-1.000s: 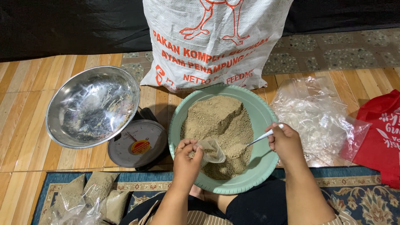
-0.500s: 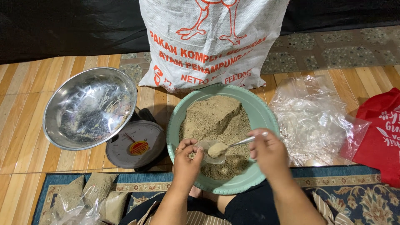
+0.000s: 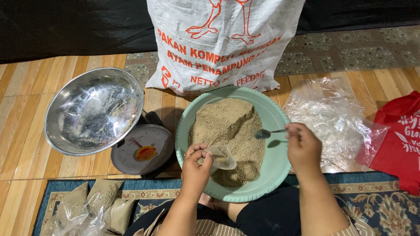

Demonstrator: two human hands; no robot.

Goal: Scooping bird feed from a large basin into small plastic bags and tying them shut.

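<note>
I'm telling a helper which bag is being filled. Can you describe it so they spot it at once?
Find the green basin of brown feed in front of the white sack. Over its near side the left hand pinches a small clear bag. Unlike the filled bags on the rug, it is open.

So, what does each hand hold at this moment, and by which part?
The left hand holds a small clear plastic bag by its open mouth. The right hand holds a metal spoon by its handle end, above the green basin.
</note>
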